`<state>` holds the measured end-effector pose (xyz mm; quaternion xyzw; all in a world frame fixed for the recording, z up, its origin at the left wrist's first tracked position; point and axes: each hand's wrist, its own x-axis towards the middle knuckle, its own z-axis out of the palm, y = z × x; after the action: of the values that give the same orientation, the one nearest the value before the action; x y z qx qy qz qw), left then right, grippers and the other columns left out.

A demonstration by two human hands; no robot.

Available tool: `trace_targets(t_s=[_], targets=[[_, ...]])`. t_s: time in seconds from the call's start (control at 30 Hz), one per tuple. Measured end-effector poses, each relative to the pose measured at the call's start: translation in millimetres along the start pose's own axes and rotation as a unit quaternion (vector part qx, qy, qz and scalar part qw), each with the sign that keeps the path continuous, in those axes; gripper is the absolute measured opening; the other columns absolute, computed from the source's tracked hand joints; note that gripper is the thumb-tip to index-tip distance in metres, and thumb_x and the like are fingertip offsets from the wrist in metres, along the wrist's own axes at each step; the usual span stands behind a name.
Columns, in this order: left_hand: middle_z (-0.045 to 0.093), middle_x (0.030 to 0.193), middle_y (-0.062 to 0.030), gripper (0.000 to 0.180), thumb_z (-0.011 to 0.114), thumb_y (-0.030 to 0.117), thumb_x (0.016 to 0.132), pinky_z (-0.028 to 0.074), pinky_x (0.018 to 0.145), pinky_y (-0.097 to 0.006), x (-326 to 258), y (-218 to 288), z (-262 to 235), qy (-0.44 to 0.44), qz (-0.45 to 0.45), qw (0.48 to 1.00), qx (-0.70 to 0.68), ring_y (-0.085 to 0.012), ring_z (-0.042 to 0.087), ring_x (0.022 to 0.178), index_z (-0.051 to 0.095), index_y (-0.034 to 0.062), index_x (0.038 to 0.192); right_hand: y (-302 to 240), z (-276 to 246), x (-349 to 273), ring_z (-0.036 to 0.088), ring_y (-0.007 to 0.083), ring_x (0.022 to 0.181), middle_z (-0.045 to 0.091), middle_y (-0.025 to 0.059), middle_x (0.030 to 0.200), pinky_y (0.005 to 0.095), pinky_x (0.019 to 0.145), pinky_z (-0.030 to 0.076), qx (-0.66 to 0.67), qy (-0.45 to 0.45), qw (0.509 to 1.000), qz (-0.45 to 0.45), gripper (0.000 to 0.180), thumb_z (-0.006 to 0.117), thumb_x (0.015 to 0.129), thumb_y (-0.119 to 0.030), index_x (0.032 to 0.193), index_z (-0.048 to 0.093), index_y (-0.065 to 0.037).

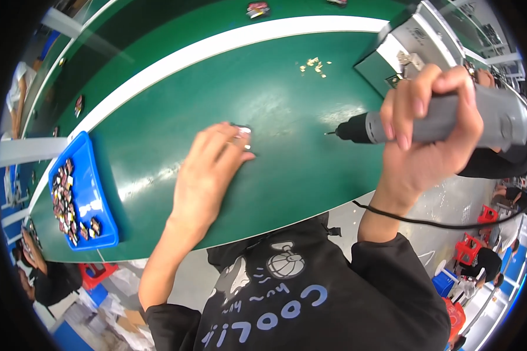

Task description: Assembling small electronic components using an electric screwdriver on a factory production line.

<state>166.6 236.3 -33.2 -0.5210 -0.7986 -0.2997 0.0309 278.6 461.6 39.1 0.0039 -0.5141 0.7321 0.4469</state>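
My right hand (430, 126) is wrapped round a grey electric screwdriver (492, 117). Its black nose and thin bit point left, above the green bench, and a black cord trails below my wrist. Low on the bench, my left hand (208, 164) has its fingers closed over a small dark and silvery part (245, 131). Most of that part is hidden under the fingers, so its kind does not show. The bit and the part are well apart.
On the left stands a blue tray (108, 225) with many small dark assemblies. Small brass-coloured pieces (315, 65) lie scattered toward the back. A grey box-shaped device (418, 38) stands at the back right. Beyond a white rail (216, 41), more assemblies sit on a green strip. Other people work nearby.
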Motion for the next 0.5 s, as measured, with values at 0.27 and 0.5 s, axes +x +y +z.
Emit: trace_targets(t_s=[0.27,0.5], targets=[[0.067,0.101,-0.0135,0.024,0.068,0.003,0.075,0.059,0.074,-0.035,-12,3,5,0.004,0.154,0.978,0.142,-0.0293,0.067,0.101,0.069,-0.0035,0.098,10,33,-23,0.035,0.0127,0.036,0.048,0.0086,0.072,0.0307,0.036,0.035,0.02,-0.076,0.997,0.019,0.033,0.033,0.105,-0.034,0.099,0.048,-0.005],[0.067,0.093,-0.016,0.017,0.068,0.001,0.074,0.053,0.062,-0.032,-19,-2,10,0.036,0.206,0.96,0.188,-0.0325,0.071,0.089,0.069,-0.0052,0.089,33,44,-28,0.037,0.0134,0.036,0.048,0.0093,0.072,0.0314,0.036,0.035,0.026,-0.112,0.992,0.047,0.033,0.032,0.106,-0.035,0.101,0.046,-0.005]])
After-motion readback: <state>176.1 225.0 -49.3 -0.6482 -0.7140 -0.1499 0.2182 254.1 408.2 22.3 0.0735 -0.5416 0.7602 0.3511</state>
